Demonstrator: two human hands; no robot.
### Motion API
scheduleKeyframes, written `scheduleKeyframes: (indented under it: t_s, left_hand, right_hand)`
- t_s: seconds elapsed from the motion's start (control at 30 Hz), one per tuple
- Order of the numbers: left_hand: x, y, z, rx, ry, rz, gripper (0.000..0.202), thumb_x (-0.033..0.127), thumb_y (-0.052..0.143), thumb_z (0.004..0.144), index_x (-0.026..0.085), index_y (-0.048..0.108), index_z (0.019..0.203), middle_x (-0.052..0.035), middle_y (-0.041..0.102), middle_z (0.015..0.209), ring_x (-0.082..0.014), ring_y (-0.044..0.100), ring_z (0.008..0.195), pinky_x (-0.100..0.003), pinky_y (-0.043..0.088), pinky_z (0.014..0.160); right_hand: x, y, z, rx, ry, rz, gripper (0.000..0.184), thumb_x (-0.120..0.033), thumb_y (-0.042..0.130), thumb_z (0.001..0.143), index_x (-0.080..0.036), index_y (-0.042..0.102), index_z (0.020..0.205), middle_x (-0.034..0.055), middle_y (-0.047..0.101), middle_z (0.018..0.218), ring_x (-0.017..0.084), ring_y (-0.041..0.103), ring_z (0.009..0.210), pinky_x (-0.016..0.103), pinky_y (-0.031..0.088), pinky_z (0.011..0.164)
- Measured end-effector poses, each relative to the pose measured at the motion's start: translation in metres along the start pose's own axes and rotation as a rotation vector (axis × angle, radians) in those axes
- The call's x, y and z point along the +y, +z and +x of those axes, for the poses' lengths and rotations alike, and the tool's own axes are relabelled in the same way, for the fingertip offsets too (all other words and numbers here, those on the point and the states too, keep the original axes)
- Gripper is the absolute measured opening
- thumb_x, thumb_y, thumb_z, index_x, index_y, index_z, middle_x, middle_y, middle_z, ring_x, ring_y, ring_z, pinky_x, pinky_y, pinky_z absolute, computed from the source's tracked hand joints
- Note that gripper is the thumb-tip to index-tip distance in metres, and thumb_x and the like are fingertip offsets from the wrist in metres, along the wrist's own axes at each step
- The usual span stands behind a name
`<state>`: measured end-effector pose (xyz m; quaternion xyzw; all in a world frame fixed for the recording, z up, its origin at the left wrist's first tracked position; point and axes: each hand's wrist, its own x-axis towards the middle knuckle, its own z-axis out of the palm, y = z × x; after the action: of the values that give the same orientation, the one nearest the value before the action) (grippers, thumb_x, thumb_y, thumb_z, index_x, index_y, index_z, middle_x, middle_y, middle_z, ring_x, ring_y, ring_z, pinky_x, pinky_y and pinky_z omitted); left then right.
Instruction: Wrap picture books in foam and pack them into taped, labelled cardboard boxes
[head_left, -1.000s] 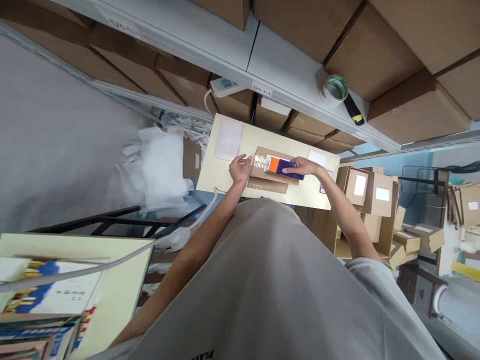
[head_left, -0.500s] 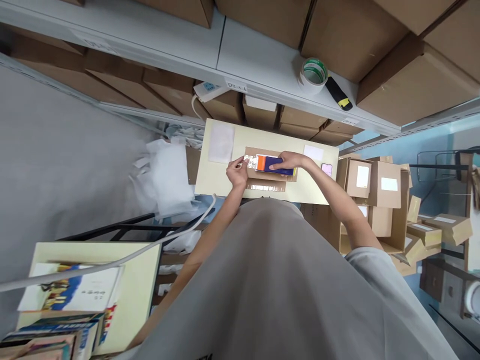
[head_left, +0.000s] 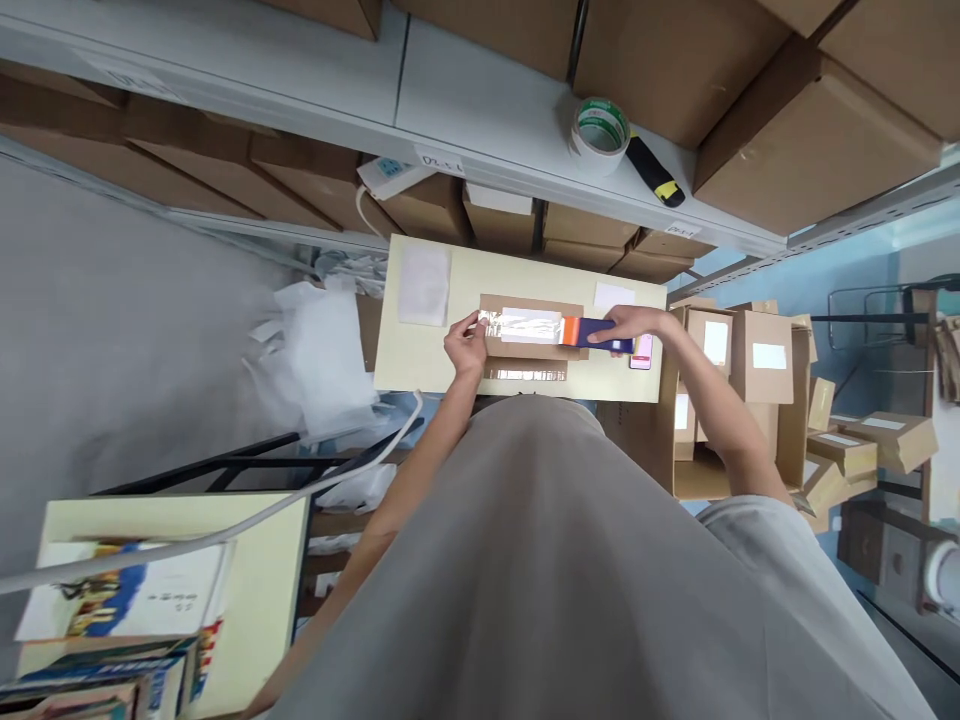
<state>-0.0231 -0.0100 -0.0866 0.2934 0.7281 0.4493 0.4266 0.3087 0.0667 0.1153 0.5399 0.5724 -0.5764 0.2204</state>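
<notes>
L hand [head_left: 465,345] is pinching the tape strip [head_left: 521,325] end, fingers clenched on it. R hand [head_left: 630,325] is grasping the tape dispenser [head_left: 592,332]. The strip is stretching between both sets of fingers, over the cardboard box [head_left: 495,305] lying just beneath them on the table [head_left: 420,360]. Prob. best: keeping it taut & low, pressing flat w/o wrinkles.

The tape dispenser [head_left: 596,333], right of centre, is orange at the front and dark blue along the grip. The tape strip [head_left: 521,325] is clear and glossy over the plain brown cardboard box [head_left: 532,349]. The table [head_left: 420,355] is pale yellow, and the phone [head_left: 641,352] at its right edge is pink. At the top, the tape roll [head_left: 598,127] is white with green print and the knife [head_left: 655,172] is black with yellow. The shirt [head_left: 570,570] across the bottom is plain grey. At lower left, the book [head_left: 120,600] shows blue, yellow and red on white.
</notes>
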Motion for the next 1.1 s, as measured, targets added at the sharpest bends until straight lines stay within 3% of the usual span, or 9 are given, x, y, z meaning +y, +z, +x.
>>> scheduleKeyframes:
  t_s: [0.17, 0.37, 0.7, 0.97, 1.1]
  left_hand:
    - [-0.007, 0.007, 0.001, -0.02, 0.014, -0.01, 0.034, 0.027, 0.08, 0.095, 0.017, 0.088, 0.125, -0.0133, 0.086, 0.132, -0.0254, 0.079, 0.116, -0.039, 0.062, 0.112]
    - [-0.011, 0.01, 0.005, 0.009, 0.035, 0.018, 0.03, 0.025, 0.081, 0.095, 0.016, 0.089, 0.122, -0.0141, 0.086, 0.132, -0.0268, 0.08, 0.117, -0.041, 0.062, 0.112]
    - [-0.011, 0.013, 0.001, 0.006, 0.049, 0.05, 0.033, 0.027, 0.079, 0.096, 0.016, 0.087, 0.126, -0.0124, 0.086, 0.129, -0.0264, 0.081, 0.116, -0.042, 0.063, 0.114]
    - [-0.009, 0.015, -0.007, -0.015, 0.09, 0.073, 0.032, 0.025, 0.079, 0.096, 0.013, 0.088, 0.125, -0.0149, 0.086, 0.13, -0.0273, 0.081, 0.116, -0.042, 0.063, 0.113]
    - [-0.006, 0.014, -0.01, -0.027, 0.099, 0.121, 0.028, 0.026, 0.078, 0.096, 0.016, 0.089, 0.12, -0.0125, 0.086, 0.129, -0.0259, 0.081, 0.113, -0.041, 0.064, 0.111]
  right_hand:
    - [0.052, -0.023, -0.028, 0.058, 0.071, -0.059, 0.07, -0.087, 0.099, 0.063, -0.02, 0.081, 0.075, 0.0088, 0.08, 0.077, 0.022, 0.07, 0.068, 0.035, 0.054, 0.066]
    - [0.055, -0.023, -0.019, 0.071, 0.125, -0.064, 0.066, -0.081, 0.103, 0.061, -0.02, 0.082, 0.076, 0.0108, 0.083, 0.082, 0.026, 0.075, 0.075, 0.035, 0.055, 0.071]
    - [0.079, -0.026, -0.036, 0.032, 0.025, -0.081, 0.075, -0.089, 0.097, 0.063, -0.019, 0.085, 0.085, 0.008, 0.082, 0.085, 0.024, 0.073, 0.077, 0.033, 0.052, 0.069]
    - [0.071, 0.007, 0.0, 0.161, 0.267, -0.215, 0.062, -0.075, 0.102, 0.072, -0.018, 0.082, 0.086, 0.014, 0.082, 0.083, 0.032, 0.079, 0.081, 0.038, 0.055, 0.071]
    - [0.058, 0.032, 0.017, 0.241, 0.345, -0.262, 0.056, -0.065, 0.097, 0.085, -0.015, 0.085, 0.106, 0.0185, 0.086, 0.092, 0.036, 0.083, 0.092, 0.04, 0.06, 0.078]
